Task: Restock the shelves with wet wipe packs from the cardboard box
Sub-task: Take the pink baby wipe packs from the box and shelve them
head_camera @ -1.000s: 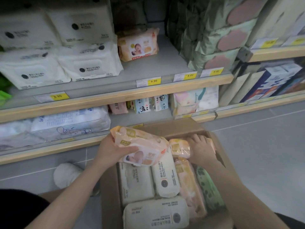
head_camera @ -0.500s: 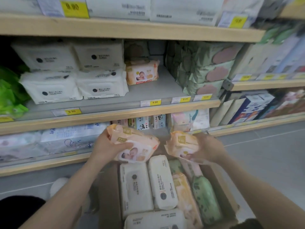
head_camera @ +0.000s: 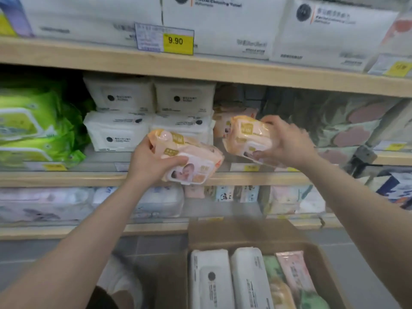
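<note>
My left hand (head_camera: 148,162) grips an orange wet wipe pack (head_camera: 191,162) with a baby picture, held in front of the middle shelf (head_camera: 66,178). My right hand (head_camera: 287,141) grips a second orange pack (head_camera: 247,137), raised level with the shelf gap where another orange pack (head_camera: 223,121) lies further back. Below, the open cardboard box (head_camera: 245,233) on the floor holds white packs (head_camera: 210,279), a green pack and a pink pack (head_camera: 294,273).
White packs (head_camera: 120,130) are stacked left of the gap and green packs (head_camera: 29,126) fill the far left. Grey-green patterned packages (head_camera: 347,126) stand on the right. The upper shelf carries large white packages and a 9.90 price tag (head_camera: 177,41). Small packs line the lower shelf.
Both hands have risen from the box up to the middle shelf, each carrying an orange pack. The view has tilted upward, so the box now sits at the bottom.
</note>
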